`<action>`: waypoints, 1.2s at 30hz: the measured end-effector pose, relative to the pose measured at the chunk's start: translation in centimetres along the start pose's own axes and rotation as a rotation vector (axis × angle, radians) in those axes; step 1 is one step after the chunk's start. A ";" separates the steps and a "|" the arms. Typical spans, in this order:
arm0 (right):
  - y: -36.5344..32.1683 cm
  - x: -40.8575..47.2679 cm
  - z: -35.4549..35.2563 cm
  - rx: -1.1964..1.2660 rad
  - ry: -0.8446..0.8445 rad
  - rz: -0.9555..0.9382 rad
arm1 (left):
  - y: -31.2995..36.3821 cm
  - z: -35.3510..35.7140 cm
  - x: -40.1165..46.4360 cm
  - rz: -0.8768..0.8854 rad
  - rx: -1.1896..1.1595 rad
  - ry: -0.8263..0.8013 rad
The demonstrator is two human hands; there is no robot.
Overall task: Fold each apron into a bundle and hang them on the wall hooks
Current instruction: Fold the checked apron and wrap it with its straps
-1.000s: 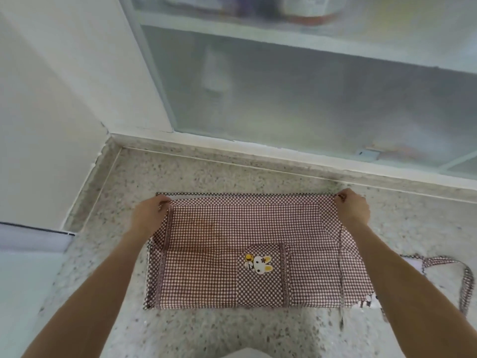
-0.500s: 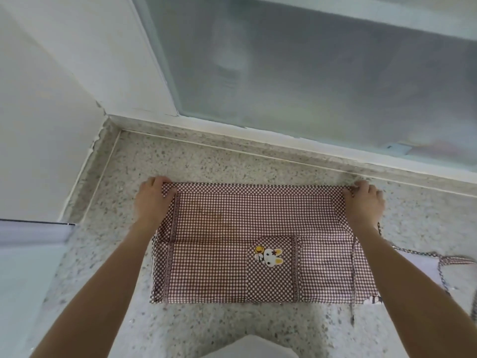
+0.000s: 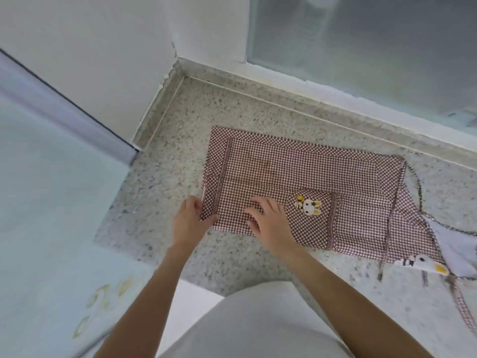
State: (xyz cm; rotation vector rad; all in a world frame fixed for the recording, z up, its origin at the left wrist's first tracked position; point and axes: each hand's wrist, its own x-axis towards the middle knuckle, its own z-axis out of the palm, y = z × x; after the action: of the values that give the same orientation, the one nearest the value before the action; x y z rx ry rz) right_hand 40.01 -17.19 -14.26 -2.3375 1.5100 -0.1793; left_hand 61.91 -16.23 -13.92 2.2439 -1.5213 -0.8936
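Observation:
A brown-and-white checked apron (image 3: 296, 174) lies folded flat into a rectangle on the speckled stone counter (image 3: 180, 156). A small rabbit patch (image 3: 308, 205) marks its pocket near the front edge. My left hand (image 3: 189, 223) pinches the apron's near left corner between thumb and fingers. My right hand (image 3: 268, 220) rests on the cloth just left of the pocket, fingers loosely spread. The apron's straps (image 3: 419, 192) and a white lined part with a duck patch (image 3: 426, 263) trail off to the right.
A white wall (image 3: 103, 60) closes the left side and a frosted glass panel (image 3: 361, 47) runs along the back. A pale blue-white surface (image 3: 46, 202) sits at the left, below the counter's edge. My light-clad body (image 3: 258, 324) fills the bottom.
Both hands left the apron's far corners and came to its near left end. The left now pinches the corner, the right lies on the cloth. The view swung left.

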 end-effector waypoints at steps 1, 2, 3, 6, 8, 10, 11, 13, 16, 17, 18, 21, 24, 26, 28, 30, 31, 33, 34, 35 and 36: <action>-0.8 -0.3 0.3 -0.025 -0.037 0.010 | -0.6 0.3 -0.8 -0.029 -0.027 0.006; -1.2 -0.4 0.5 -0.057 -0.072 0.033 | -0.9 0.7 -1.2 -0.056 -0.053 0.028; -2.3 -0.9 1.0 -0.096 -0.104 0.047 | -2.0 0.5 -2.4 -0.092 -0.091 0.063; -2.1 -1.2 1.1 -0.126 -0.207 0.111 | -2.7 0.7 -3.2 -0.096 -0.130 0.155; -2.6 -1.4 1.3 -0.142 -0.253 0.109 | -3.0 0.2 -4.1 -0.064 -0.186 0.198; -2.8 -1.4 1.1 -0.157 -0.270 0.119 | -2.7 0.0 -4.3 -0.047 -0.265 0.231; -2.9 -1.4 1.1 -0.161 -0.274 0.125 | -2.4 -0.2 -4.3 -0.061 -0.323 0.246; -3.2 -1.4 1.1 -0.162 -0.275 0.132 | -1.9 -0.9 -4.0 -0.146 -0.550 0.215; -3.3 -1.5 1.1 -0.181 -0.270 0.143 | -1.4 -2.2 -3.3 -0.184 -0.976 -0.006; -3.4 -1.6 1.1 -0.187 -0.277 0.145 | -1.6 -2.5 -3.2 -0.150 -0.995 -0.081; -3.4 -1.6 1.1 -0.190 -0.286 0.147 | -1.8 -2.7 -3.1 -0.116 -0.974 -0.146; -3.5 -2.0 1.3 -0.192 -0.318 0.150 | -3.4 -2.7 -2.5 -0.004 -0.611 -0.140; -3.6 -2.4 1.6 -0.141 -0.323 0.141 | -5.1 -2.5 -2.2 0.010 -0.140 -0.003; -3.6 -2.7 1.6 -0.055 -0.259 0.112 | -5.0 -2.4 -2.6 0.051 -0.007 0.105; -3.8 -3.3 1.3 0.020 -0.137 0.072 | -3.9 -2.1 -2.9 0.175 0.008 0.197; -3.1 -4.6 0.5 0.047 0.029 0.081 | -1.4 -1.2 -3.3 0.376 -0.006 0.188; -2.5 -5.4 -0.1 0.037 0.099 0.108 | 0.0 -0.4 -3.5 0.469 -0.015 0.150; -0.4 -7.4 -1.4 0.017 0.209 0.216 | 3.4 1.8 -3.9 0.600 -0.003 0.020; 1.0 -8.6 -2.1 0.016 0.260 0.299 | 5.1 3.0 -4.1 0.649 0.020 -0.051; 2.9 -10.2 -3.0 0.025 0.308 0.417 | 7.1 4.7 -4.3 0.710 0.049 -0.120; 4.8 -11.8 -3.7 0.041 0.346 0.545 | 9.0 6.2 -4.6 0.758 0.083 -0.184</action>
State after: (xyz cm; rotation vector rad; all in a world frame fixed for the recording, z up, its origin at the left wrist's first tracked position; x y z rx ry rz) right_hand 29.81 -9.19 -11.58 -1.8388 2.2198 -0.4819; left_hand 50.23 -15.00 -12.18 1.4285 -2.2754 -0.8023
